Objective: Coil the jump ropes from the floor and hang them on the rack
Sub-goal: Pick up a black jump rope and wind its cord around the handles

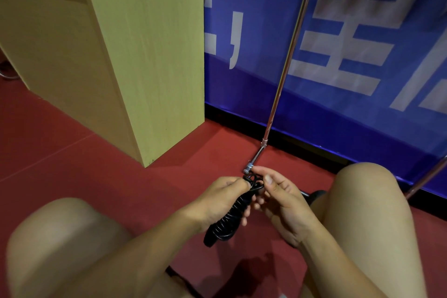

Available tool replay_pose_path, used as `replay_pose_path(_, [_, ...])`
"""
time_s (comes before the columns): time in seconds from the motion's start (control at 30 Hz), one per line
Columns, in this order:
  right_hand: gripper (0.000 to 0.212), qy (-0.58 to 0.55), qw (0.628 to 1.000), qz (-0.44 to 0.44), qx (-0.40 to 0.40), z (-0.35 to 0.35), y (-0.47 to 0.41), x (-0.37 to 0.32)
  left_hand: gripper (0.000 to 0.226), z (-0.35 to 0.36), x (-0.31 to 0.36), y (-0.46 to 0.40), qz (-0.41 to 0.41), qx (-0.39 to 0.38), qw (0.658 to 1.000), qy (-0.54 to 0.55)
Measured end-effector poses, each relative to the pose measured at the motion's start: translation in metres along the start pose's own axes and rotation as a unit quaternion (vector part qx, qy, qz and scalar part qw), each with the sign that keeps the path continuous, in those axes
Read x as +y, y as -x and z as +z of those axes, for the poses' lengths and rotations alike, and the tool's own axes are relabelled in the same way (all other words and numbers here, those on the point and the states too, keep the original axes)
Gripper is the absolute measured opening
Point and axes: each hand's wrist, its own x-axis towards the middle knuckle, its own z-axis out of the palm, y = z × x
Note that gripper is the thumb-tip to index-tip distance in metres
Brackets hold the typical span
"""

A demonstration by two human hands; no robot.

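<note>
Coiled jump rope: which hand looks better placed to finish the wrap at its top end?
Right hand, probably: its fingers pinch at the top of the coiled jump rope, while the left hand grips the bundle.

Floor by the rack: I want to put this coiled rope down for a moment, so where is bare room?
Bare red floor lies left of the hands, bordered by the wooden cabinet and the left knee. It is crowded around the rack's foot, where both hands work the coiled rope between the knees.

Light wooden cabinet (145, 68) standing on red floor (72, 152), against a blue wall banner (338, 116) bearing large white characters
</note>
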Motion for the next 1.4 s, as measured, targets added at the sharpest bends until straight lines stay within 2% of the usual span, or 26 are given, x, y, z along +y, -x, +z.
replay_pose_path(0.17, [0.071, 0.046, 0.998, -0.034, 0.016, -0.003, -0.001, 0.002, 0.026, -0.001, -0.001, 0.001, 0.014, 0.012, 0.998, -0.060])
replay_pose_path(0.23, [0.071, 0.063, 0.998, -0.025, 0.010, -0.004, -0.001, 0.003, 0.024, -0.002, -0.004, 0.001, 0.015, 0.014, 0.995, -0.093])
replay_pose_path(0.43, [0.050, 0.055, 0.998, 0.010, -0.007, -0.005, -0.002, 0.004, 0.020, 0.000, -0.005, 0.001, 0.019, 0.013, 0.992, -0.123])
replay_pose_path(0.63, [0.054, 0.069, 0.998, -0.012, -0.001, -0.003, -0.002, -0.002, 0.019, 0.002, -0.007, 0.001, 0.043, 0.019, 0.994, -0.102])
replay_pose_path(0.8, [0.024, 0.108, 0.992, -0.027, 0.050, 0.000, 0.001, -0.005, 0.021, -0.002, -0.007, -0.001, 0.066, 0.034, 0.992, -0.102])
replay_pose_path(0.87, [0.020, 0.153, 0.983, -0.053, 0.082, -0.001, 0.001, -0.005, 0.019, -0.005, -0.009, -0.003, 0.064, 0.035, 0.990, -0.117])
replay_pose_path(1.0, [0.018, 0.192, 0.972, -0.084, 0.103, -0.001, 0.002, -0.004, 0.019, -0.008, -0.012, -0.007, 0.042, 0.027, 0.990, -0.134])
replay_pose_path(1.17, [0.018, 0.201, 0.970, -0.103, 0.088, -0.002, 0.002, -0.002, 0.026, -0.008, -0.015, -0.006, 0.023, 0.003, 0.991, -0.129])
replay_pose_path(1.3, [0.025, 0.134, 0.989, -0.030, 0.050, -0.004, 0.000, -0.002, 0.025, -0.007, -0.015, -0.007, 0.029, -0.010, 0.992, -0.122])
replay_pose_path(1.4, [0.032, 0.127, 0.992, 0.011, 0.020, -0.005, 0.000, -0.004, 0.021, -0.006, -0.016, -0.007, 0.036, -0.018, 0.992, -0.118])
